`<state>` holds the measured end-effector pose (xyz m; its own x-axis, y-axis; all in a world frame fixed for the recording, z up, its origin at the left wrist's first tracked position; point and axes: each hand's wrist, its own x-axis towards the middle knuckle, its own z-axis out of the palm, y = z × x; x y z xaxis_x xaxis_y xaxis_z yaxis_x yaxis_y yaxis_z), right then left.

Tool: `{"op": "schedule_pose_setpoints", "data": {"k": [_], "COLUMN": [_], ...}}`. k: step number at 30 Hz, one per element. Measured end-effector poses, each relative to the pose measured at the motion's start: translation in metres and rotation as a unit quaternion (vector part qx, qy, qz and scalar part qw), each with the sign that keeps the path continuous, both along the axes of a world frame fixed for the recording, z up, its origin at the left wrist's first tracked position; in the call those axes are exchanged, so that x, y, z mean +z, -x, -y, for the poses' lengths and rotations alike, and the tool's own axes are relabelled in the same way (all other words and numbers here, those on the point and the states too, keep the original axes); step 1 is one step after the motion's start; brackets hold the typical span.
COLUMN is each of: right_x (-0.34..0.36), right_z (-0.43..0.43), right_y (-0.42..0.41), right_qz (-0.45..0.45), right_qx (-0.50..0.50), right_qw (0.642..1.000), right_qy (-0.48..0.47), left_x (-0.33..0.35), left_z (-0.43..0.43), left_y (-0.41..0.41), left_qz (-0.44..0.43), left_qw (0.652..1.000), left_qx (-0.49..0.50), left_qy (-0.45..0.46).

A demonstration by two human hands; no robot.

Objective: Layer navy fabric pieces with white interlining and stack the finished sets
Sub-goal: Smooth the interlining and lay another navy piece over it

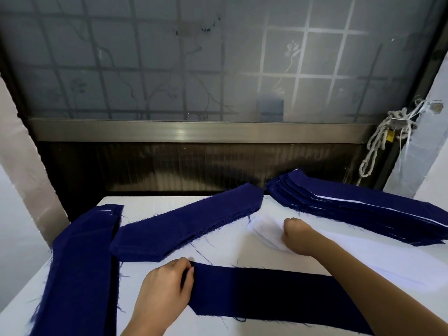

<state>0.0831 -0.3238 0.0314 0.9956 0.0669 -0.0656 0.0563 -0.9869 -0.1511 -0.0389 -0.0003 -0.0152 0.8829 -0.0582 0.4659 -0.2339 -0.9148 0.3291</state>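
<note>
Left hand (166,288) pinched navy piece (261,295) by its end, piece lying between both hands. Right hand (297,236) curled, probably gripping white interlining (265,232); finished stack (351,210) just beyond it.

frosted window (169,64) with grid bars, knotted cord (378,146) at right, white table (218,251)

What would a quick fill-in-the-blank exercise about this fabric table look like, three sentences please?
1. The left hand holds the end of the ____ fabric piece lying nearest the person.
2. The right hand grips the ____ interlining.
3. The stack of layered sets lies at the far ____ corner of the table.
Missing words: navy; white; right.
</note>
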Motion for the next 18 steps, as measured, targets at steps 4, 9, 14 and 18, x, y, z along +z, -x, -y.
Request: {"op": "schedule_pose_setpoints", "data": {"k": [4, 9, 14, 18], "right_x": [0.000, -0.001, 0.010, 0.025], "right_z": [0.013, 0.021, 0.022, 0.009], "right_y": [0.003, 0.014, 0.024, 0.043], "right_qz": [-0.006, 0.006, -0.015, 0.025], "right_qx": [-0.034, -0.089, -0.066, 0.010], "right_qw": [0.993, 0.961, 0.962, 0.976], "right_qy": [-0.116, -0.263, -0.266, -0.217], "left_x": [-0.001, 0.001, 0.005, 0.010], "left_z": [0.000, 0.002, 0.002, 0.003], "left_y": [-0.002, -0.001, 0.003, 0.006], "left_qz": [-0.003, 0.009, 0.044, 0.080], "left_qw": [1.000, 1.000, 0.999, 0.996], "left_qx": [0.001, -0.001, -0.013, -0.032], "left_qy": [-0.001, 0.004, 0.013, 0.025]}}
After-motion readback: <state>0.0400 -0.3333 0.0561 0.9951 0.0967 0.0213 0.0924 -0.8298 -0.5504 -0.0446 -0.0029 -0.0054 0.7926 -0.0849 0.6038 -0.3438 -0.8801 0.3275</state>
